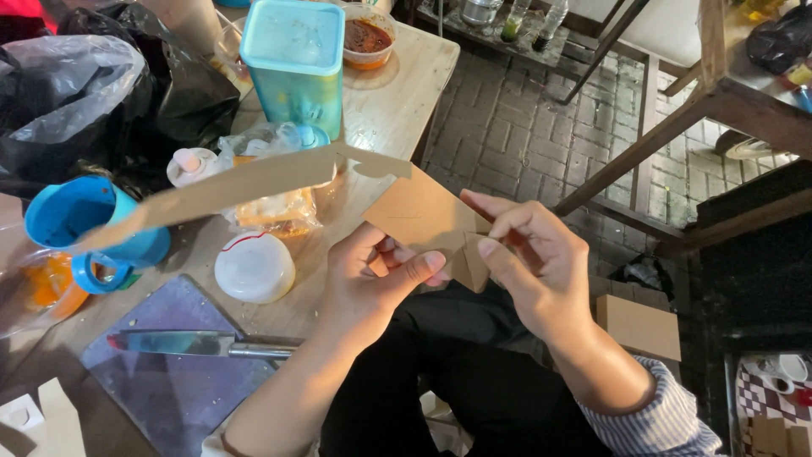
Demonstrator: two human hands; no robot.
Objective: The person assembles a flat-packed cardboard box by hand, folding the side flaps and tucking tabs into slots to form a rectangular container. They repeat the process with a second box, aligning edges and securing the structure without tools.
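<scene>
Both my hands pinch a flat brown cardboard blank (420, 211) at centre frame.
Left hand (372, 283) and right hand (529, 267) fingers close on its lower fold; knife (199, 344) lies lower left on the tabletop (389, 110).

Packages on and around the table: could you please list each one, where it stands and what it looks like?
Flat cardboard box blank: brown, held by left hand and right hand.
Tall tub: turquoise, table's far end.
Cardboard box: brown, on the floor, right.
Round lidded container: white, beside a knife.
</scene>
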